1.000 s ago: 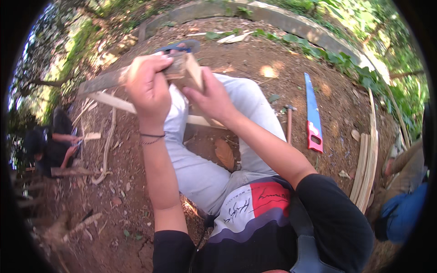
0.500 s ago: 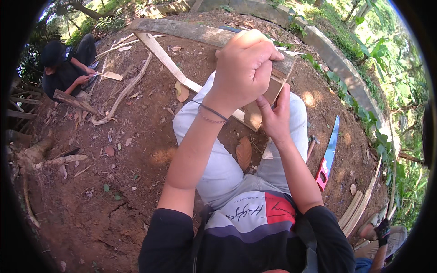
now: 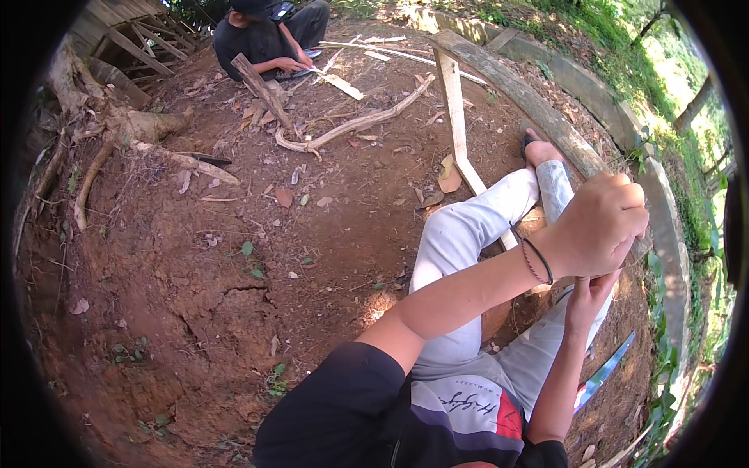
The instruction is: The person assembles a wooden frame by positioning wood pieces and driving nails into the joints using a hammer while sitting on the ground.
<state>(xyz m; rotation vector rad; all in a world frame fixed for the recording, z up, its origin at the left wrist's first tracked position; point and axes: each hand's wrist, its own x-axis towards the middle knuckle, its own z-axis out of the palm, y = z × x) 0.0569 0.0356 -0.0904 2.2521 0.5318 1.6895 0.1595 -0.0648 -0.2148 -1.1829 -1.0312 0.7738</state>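
A wooden frame leans over my legs, made of a long weathered board (image 3: pixel 527 90) and a pale, narrower strip (image 3: pixel 454 117) joined near its far end. My left hand (image 3: pixel 602 222) is a closed fist over the board's near end; whatever its fingers wrap is hidden. Just below it my right hand (image 3: pixel 591 300) grips the frame's near end from beneath, its fingers partly covered by the left hand. Beside my right forearm a handsaw (image 3: pixel 607 373) lies on the soil, its blue blade showing and its handle mostly hidden.
At the top, a seated person in black (image 3: pixel 253 47) holds a thin pale strip of wood (image 3: pixel 342 84). A bent branch (image 3: pixel 351 129) and an upright stick (image 3: pixel 261 90) stand between us. Tree roots (image 3: pixel 117 129) spread at left. A low concrete edging (image 3: pixel 667 210) curves along the right.
My view has swung left, so the frame, my hands and the saw sit further right in the picture. Both hands remain together at the board's near end.
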